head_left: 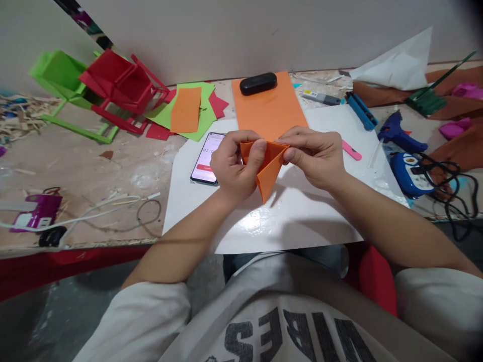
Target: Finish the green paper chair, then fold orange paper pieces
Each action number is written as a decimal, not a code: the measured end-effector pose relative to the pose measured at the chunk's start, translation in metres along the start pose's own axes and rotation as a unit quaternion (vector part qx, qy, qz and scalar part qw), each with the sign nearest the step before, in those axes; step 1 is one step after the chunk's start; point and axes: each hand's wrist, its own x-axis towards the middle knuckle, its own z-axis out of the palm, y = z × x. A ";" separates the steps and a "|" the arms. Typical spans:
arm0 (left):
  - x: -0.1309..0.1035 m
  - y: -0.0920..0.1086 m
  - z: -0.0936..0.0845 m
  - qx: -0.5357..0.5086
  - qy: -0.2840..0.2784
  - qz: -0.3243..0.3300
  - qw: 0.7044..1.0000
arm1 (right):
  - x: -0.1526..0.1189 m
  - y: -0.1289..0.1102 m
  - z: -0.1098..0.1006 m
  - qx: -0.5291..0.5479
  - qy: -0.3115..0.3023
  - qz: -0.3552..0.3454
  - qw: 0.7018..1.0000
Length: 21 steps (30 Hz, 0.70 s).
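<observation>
A folded piece of orange paper (270,173) is held above a white board (241,231), its pointed end hanging down. My left hand (239,163) is closed on its left side, the thumb pressed on the inner face and the fingers curled behind. At the upper right corner, my right hand (317,156) pinches the folded edge between thumb and fingers. Just left of my left hand lies a phone (204,161) with a lit timer screen, partly covered by that hand. Behind my hands is a flat orange sheet (269,108) with a black case (258,84) on it.
At the left stand a red paper chair (121,85) and a green one (60,80), beside paper scraps (184,110). A cutter (320,97), a blue glue gun (402,131) and a blue device (409,173) with black cable lie right. A purple tool (37,213) sits far left.
</observation>
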 end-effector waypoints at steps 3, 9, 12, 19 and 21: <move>-0.001 -0.001 0.000 -0.004 0.011 0.020 1.000 | 0.001 -0.001 0.000 0.003 -0.014 -0.013 1.000; 0.000 0.005 0.000 -0.051 -0.015 -0.013 0.998 | -0.001 -0.006 0.001 -0.032 -0.002 -0.026 0.999; 0.002 0.007 0.001 -0.048 -0.008 0.016 0.999 | -0.003 -0.008 0.002 -0.052 0.003 -0.029 0.998; 0.007 0.005 -0.003 -0.086 -0.076 -0.045 0.992 | -0.004 -0.007 0.000 -0.068 -0.016 -0.061 0.996; 0.008 0.004 -0.005 -0.088 -0.084 -0.061 0.991 | -0.003 -0.007 -0.002 -0.071 -0.026 -0.062 0.995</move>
